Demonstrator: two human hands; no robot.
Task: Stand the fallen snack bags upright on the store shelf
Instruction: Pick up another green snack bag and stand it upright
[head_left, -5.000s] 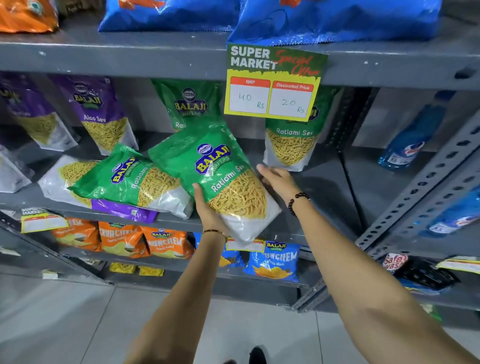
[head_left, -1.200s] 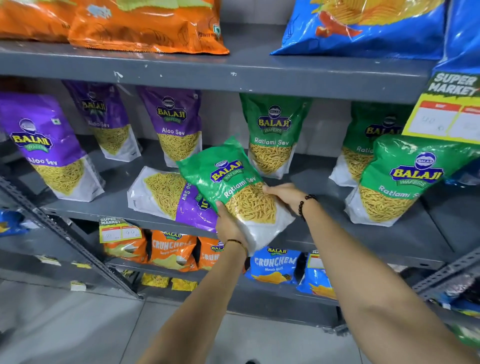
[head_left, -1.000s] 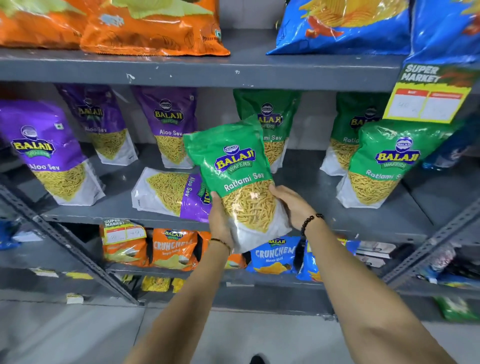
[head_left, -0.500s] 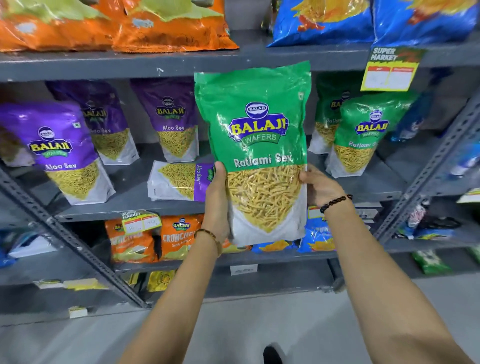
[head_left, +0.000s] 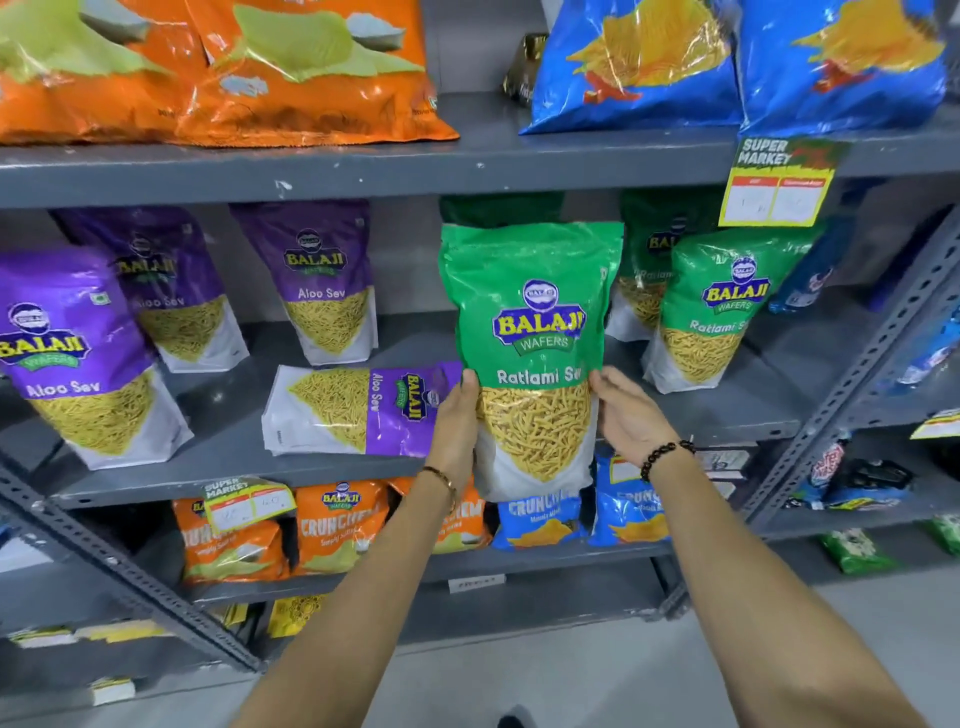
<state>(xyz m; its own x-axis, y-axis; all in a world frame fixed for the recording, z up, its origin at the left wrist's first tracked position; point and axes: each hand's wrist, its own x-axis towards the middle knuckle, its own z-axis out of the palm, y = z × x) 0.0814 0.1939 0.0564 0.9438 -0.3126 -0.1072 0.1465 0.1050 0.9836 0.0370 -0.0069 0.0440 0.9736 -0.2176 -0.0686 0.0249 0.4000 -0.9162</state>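
Observation:
A green Ratlami Sev bag (head_left: 535, 322) is upright at the front of the middle shelf (head_left: 234, 467), its bottom hanging below the shelf's front edge. My left hand (head_left: 457, 421) grips its left side and my right hand (head_left: 626, 415) presses its right side. To the left, a purple Aloo Sev bag (head_left: 358, 410) lies flat on its side on the same shelf, its right end behind my left hand. Another green bag (head_left: 711, 312) stands upright to the right, with one more partly hidden behind.
Three purple Aloo Sev bags (head_left: 322, 286) stand upright at the left and back. Orange bags (head_left: 218, 73) and blue bags (head_left: 634, 62) fill the top shelf. A yellow price tag (head_left: 776, 192) hangs from it. Crunchem packs (head_left: 337, 525) line the lower shelf. Slanted metal braces (head_left: 841, 395) flank the bay.
Both hands lifted the green bag off the purple one, turned it upright, and brought it back toward the middle shelf. The fallen purple bag now lies uncovered.

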